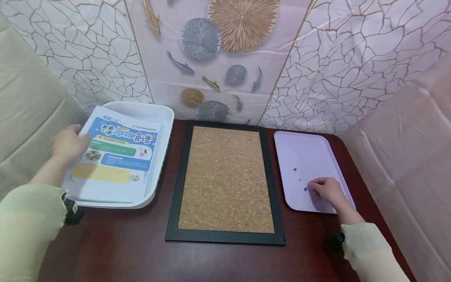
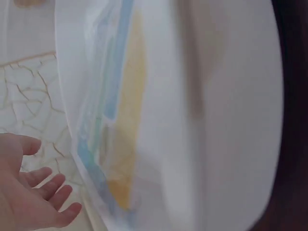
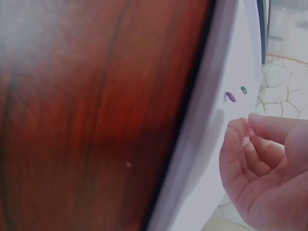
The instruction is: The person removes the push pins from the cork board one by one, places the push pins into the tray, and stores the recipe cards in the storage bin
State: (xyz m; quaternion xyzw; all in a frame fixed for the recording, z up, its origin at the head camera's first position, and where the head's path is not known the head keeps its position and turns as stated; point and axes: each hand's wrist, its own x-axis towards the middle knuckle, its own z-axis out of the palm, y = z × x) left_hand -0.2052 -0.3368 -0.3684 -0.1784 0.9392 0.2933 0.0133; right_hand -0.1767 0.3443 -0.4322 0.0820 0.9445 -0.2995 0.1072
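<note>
My left hand (image 1: pixel 68 143) is at the left edge of a stack of printed sheets (image 1: pixel 116 150) lying in a white tray (image 1: pixel 165 129). In the left wrist view its fingers (image 2: pixel 50 185) are spread and loosely bent, with nothing between them. Over the lower right of a pale lilac tray (image 1: pixel 303 149), my right hand (image 1: pixel 325 189) has its fingers curled and the thumb close to the index fingertip. Whether something tiny is pinched there cannot be made out. Just beside those fingertips lies a small purple piece (image 1: pixel 305 189); a small green piece (image 1: pixel 294 169) lies farther off.
Between the trays lies a cork board (image 1: pixel 225 180) with a black frame, flat on the dark red-brown table (image 1: pixel 211 262). A tiny reddish speck (image 1: pixel 300 179) is also on the lilac tray. Patterned cloth (image 1: pixel 236 74) hangs behind, and beige panels (image 1: pixel 398 129) close the sides.
</note>
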